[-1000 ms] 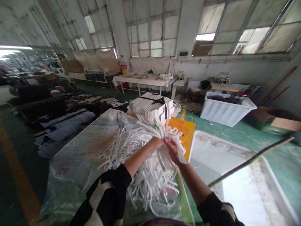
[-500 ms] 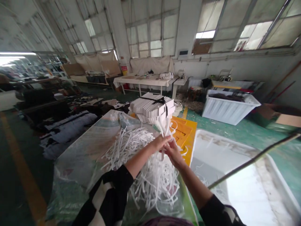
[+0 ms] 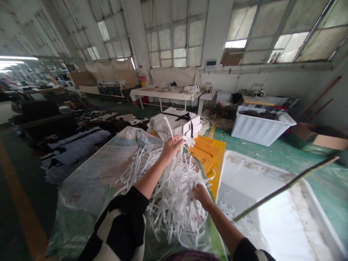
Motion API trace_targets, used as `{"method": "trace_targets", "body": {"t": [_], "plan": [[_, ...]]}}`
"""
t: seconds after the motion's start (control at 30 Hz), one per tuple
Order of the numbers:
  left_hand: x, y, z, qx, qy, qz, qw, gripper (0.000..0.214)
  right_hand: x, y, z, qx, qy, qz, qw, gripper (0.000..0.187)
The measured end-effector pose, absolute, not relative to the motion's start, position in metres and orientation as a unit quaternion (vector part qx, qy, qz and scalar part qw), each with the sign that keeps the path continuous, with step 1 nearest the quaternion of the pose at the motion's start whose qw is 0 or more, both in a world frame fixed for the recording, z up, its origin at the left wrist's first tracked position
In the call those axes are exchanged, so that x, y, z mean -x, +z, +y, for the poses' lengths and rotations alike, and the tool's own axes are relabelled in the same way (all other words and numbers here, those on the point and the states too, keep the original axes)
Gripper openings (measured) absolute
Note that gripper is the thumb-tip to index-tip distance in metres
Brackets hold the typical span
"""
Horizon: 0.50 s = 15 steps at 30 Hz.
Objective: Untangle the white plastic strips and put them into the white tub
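between both hands hang white strips (image 3: 174,195) (tangled): left hand (image 3: 171,146) and right hand (image 3: 200,192) clutch them.

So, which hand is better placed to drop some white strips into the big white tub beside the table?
Probably the right hand. It is low in the white strips, close to the rim of the white tub. The left hand holds a bunch raised higher, farther from the tub.
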<state>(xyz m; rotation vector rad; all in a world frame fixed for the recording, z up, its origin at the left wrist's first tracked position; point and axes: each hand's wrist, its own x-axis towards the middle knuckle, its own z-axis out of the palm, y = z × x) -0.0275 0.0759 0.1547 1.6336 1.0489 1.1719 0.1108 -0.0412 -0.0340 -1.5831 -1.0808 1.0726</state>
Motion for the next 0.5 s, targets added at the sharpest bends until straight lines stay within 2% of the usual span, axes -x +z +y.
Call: {"method": "trace_targets", "body": {"t": [0.07,0.1,0.17,0.23,0.37,0.43,0.5], "plan": [[0.021,0.130,0.060,-0.700,0.367,0.382,0.480,0.054,-0.110,-0.002,-0.024,0.592,0.431,-0.442,0.518,0.017],[0.019,0.119,0.053,-0.717,0.320,0.367,0.499,0.052,-0.109,0.010,-0.017,0.570,0.412,-0.454,0.547,0.017],[0.018,0.108,0.048,-0.723,0.273,0.376,0.512,0.034,-0.111,0.018,-0.013,0.560,0.364,-0.481,0.568,0.015],[0.026,0.115,0.056,-0.681,0.323,0.429,0.497,0.019,-0.114,0.002,-0.021,0.597,0.354,-0.480,0.537,0.014],[0.051,0.148,0.082,-0.551,0.510,0.435,0.496,0.035,-0.116,-0.044,-0.050,0.677,0.440,-0.365,0.464,0.019],[0.053,0.150,0.081,-0.555,0.493,0.402,0.536,0.040,-0.112,-0.038,-0.054,0.650,0.485,-0.329,0.484,0.022],[0.042,0.135,0.068,-0.600,0.414,0.373,0.574,0.038,-0.106,-0.007,-0.047,0.566,0.520,-0.344,0.540,0.031]]}}
